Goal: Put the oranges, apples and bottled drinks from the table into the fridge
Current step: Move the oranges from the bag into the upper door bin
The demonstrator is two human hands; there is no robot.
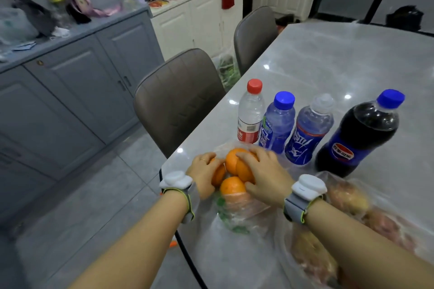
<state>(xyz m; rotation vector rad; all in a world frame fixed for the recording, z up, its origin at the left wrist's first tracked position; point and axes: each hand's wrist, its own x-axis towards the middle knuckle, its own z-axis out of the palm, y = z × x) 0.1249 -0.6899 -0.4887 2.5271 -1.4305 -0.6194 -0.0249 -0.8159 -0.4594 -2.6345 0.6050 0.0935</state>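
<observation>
Both forearms reach forward from the bottom of the view, each with a grey band and a white device at the wrist. Under the right arm, at the near right of the table (352, 58), lies a clear bag of apples (347, 197); it is blurred, so I cannot count them.

Further on, the left hand (204, 171) and the right hand (265, 171) press from two sides on a heap of oranges (232, 185), the fingers curved around the fruit. The oranges sit on a thin clear plastic bag (237, 213), close to the table edge. I judge that both hands cup the heap together because round fruit rolls apart easily, and one hand could not carry so many.

Behind the oranges, four bottled drinks stand upright in a row: a water bottle (250, 112) with a red cap, two blue sports drinks (277, 124) (307, 134), and a dark cola bottle (357, 134). They are untouched. No fridge is in view, so nothing seems stored yet.
</observation>
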